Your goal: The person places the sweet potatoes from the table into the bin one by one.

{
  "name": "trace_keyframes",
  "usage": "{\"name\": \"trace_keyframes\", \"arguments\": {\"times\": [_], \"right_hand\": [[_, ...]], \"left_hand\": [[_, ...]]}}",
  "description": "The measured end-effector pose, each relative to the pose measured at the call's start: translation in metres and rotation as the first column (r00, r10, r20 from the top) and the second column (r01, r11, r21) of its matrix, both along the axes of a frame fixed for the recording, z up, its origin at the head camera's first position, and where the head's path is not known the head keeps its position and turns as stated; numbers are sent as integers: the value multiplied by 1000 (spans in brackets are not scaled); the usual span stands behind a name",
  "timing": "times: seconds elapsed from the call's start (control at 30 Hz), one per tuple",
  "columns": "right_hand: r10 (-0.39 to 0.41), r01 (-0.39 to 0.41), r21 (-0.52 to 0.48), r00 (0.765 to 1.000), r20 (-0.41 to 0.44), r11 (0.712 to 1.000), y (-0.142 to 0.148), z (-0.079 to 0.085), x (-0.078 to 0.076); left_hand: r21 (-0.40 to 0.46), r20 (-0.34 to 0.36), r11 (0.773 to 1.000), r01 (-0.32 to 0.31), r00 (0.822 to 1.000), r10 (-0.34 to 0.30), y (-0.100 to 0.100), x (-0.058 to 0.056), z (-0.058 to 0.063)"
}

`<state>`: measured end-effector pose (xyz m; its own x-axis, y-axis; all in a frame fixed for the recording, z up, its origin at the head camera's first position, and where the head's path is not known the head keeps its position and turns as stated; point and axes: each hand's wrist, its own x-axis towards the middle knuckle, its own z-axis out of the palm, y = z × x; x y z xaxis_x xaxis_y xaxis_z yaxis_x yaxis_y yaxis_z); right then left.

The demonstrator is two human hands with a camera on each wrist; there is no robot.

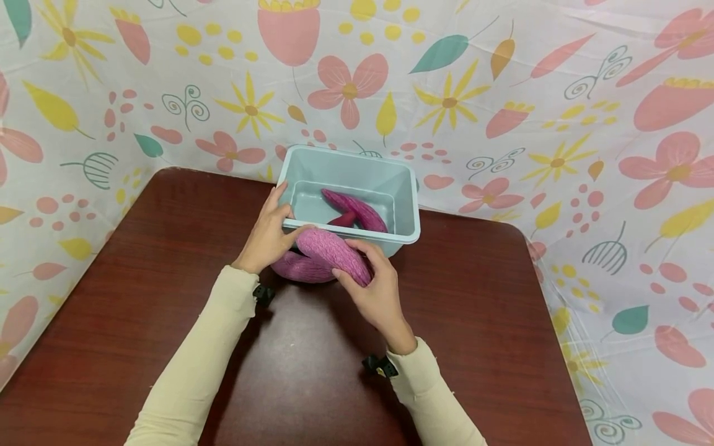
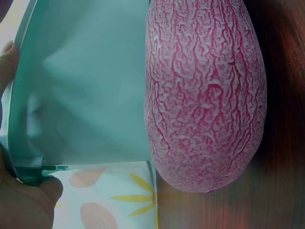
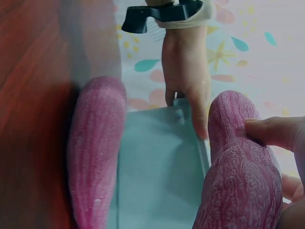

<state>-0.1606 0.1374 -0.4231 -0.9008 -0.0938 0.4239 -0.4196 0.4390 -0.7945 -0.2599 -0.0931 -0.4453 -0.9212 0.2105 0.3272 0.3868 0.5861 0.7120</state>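
Note:
My right hand [image 1: 375, 291] grips a long, plump purple-pink vegetable [image 1: 333, 253], eggplant-like in shape, with thumb and fingers on opposite sides. Pale streaked, wrinkled skin covers this vegetable [image 2: 205, 95] in the left wrist view. It is held just in front of the tub's near rim, overlapping it from above. My left hand [image 1: 266, 232] holds the light blue plastic tub [image 1: 409, 238] at its near left corner, thumb along the rim. Inside the tub lie a curved darker purple vegetable [image 1: 357, 209] and a smooth dark red piece [image 1: 343, 219], partly hidden by the front wall.
Another streaked purple-pink vegetable [image 1: 304, 270] lies on the dark brown table [image 1: 468, 322] before the tub, partly under the held one. It shows lengthwise as a purple vegetable [image 3: 97, 152] in the right wrist view. A flower-patterned cloth [image 1: 474, 142] hangs close behind the tub.

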Motion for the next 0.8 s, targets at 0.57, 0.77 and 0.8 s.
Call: {"name": "trace_keyframes", "arguments": {"times": [0.57,0.77,0.8], "right_hand": [[6,-4,44,999,-49,999,-2,17,-18],[5,-3,36,998,-62,999,1,24,-28],[6,-4,39,998,-62,999,2,25,-30]], "left_hand": [[2,10,1000,16,1000,-16,-4,-1,2],[3,33,1000,17,999,-17,-2,0,1],[5,32,1000,16,999,-16,-1,0,1]]}}
